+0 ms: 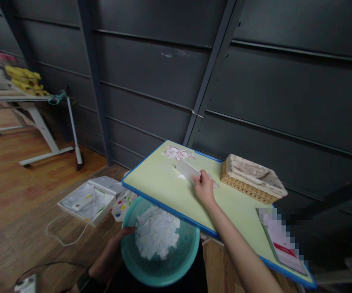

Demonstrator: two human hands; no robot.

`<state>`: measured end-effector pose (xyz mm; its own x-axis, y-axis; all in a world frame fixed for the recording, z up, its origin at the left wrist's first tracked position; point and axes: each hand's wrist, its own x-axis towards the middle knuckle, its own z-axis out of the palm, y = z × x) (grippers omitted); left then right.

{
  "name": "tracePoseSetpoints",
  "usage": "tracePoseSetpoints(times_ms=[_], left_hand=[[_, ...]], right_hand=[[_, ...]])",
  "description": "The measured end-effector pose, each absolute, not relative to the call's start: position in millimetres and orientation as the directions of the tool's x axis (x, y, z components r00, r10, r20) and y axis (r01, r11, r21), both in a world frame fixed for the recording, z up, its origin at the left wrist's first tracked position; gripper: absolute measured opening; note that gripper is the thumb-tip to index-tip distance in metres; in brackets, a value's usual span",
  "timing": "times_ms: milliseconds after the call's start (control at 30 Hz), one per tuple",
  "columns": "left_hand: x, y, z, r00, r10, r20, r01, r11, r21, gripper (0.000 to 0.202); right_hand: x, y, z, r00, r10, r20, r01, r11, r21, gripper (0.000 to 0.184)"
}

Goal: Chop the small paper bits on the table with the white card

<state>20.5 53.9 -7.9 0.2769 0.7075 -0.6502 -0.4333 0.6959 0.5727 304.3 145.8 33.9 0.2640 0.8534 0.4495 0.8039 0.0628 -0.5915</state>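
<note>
In my right hand (205, 188) is a flat white rectangular piece (186, 169), held at one end above the pale yellow tabletop (151, 179). Small white bits lie on the table beneath and beside it. Farther back on the tabletop is a loose pile of pinkish-white scraps (177, 153). My left hand (124, 235) grips the left rim of a teal plastic basket (160, 278), its fingers partly hidden inside. White paper-like pieces (157, 232) are heaped in the basket, which sits against the table's blue front edge.
A lined wicker basket (249, 191) stands on the table's right side, near a flat pink-and-white item (282, 244), partly pixelated. An open white box (87, 203) lies on the floor at left. A dark panelled wall (151, 73) runs behind; a white-legged table (43, 130) stands farther left.
</note>
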Motion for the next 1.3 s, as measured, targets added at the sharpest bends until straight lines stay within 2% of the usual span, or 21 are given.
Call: tracePoseSetpoints(times_ms=[133, 300, 533, 733, 1000, 1300], left_hand=[[22, 51, 3, 0.293, 0.723, -0.626, -0.467, 0.679, 0.566, 0.067], [27, 46, 9, 0.231, 0.809, -0.541, -0.516, 0.573, 0.637, 0.067], [18, 49, -6, 0.276, 0.833, -0.479, -0.505, 0.550, 0.666, 0.054], [9, 51, -3, 0.300, 0.795, -0.527, -0.453, 0.605, 0.655, 0.052], [8, 52, 0, 0.309, 0.787, -0.534, -0.408, 0.617, 0.673, 0.045], [3, 54, 2, 0.352, 0.769, -0.533, -0.425, 0.639, 0.641, 0.037]], right_hand=[[301, 138, 36, 0.179, 0.886, 0.427, 0.772, 0.142, -0.619, 0.015], [296, 129, 38, 0.034, 0.916, 0.399, 0.732, 0.249, -0.634, 0.020], [293, 125, 38, -0.058, 0.942, 0.331, 0.638, 0.290, -0.713, 0.021], [290, 122, 36, -0.121, 0.962, 0.244, 0.499, 0.272, -0.823, 0.027], [287, 117, 30, -0.183, 0.952, 0.247, 0.450, 0.304, -0.840, 0.035], [278, 112, 40, -0.250, 0.963, 0.099, 0.156, 0.141, -0.978, 0.030]])
